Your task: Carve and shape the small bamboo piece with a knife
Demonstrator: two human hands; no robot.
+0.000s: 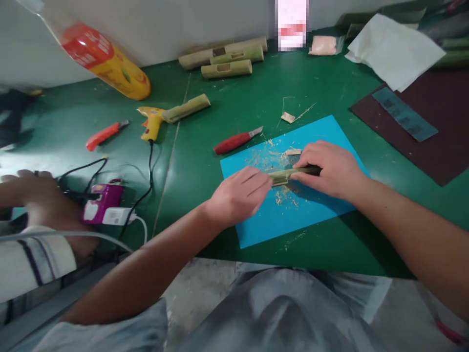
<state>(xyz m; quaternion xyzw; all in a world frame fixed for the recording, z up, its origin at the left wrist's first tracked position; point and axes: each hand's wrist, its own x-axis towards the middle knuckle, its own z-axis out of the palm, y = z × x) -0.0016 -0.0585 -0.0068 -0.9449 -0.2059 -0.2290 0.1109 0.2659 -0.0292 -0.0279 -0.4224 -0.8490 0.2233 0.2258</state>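
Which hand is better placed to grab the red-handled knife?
Left, probably: the left hand lies nearer the red-handled knife, pinching only the end of the bamboo piece, while the right hand wraps it farther off.

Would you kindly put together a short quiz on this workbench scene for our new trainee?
1. True or false: the red-handled knife lies on the blue mat.
2. What do the left hand and the right hand hold between them? A. a glue gun B. a bamboo piece C. a utility knife
3. Which hand is nearer the red-handled knife?
Key: 1 false, it lies on the green table beside the mat; 2 B; 3 the left hand.
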